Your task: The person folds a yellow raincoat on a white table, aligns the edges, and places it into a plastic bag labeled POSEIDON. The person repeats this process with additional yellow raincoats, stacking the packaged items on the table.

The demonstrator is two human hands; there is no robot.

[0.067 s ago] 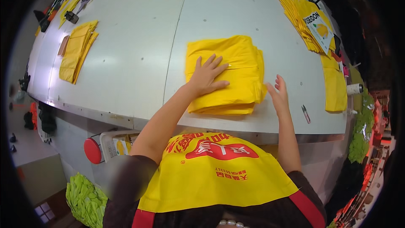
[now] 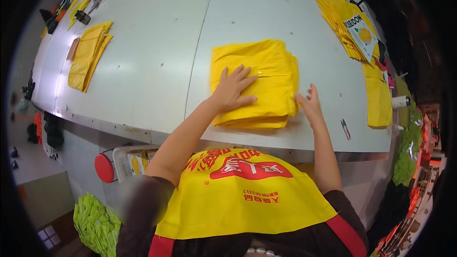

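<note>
A thick, squared bundle of folded yellow fabric (image 2: 273, 88) lies on the table in front of me, layered at its right and near sides. A seam or flap line with a small pale dot crosses its top. My left hand (image 2: 233, 89) rests flat on the bundle's left half, fingers spread. Close by the right edge is my right hand (image 2: 310, 108), fingers apart and holding nothing; its thumb side is at or just beside the folded layers, and I cannot tell if it touches. Small thread snips (image 2: 345, 129) lie on the table to the right of that hand.
Folded yellow pieces (image 2: 89, 57) lie at the left. Fanned yellow packets (image 2: 340, 24) with a printed white card (image 2: 362, 35) are at the far right, above another yellow strip (image 2: 378, 95). A white thread spool (image 2: 401, 102) sits at the right edge. A red round stool (image 2: 104, 168) stands below.
My right hand has shifted slightly left, closer to the bundle's right edge. The left hand stays flat on top with hardly any movement.
</note>
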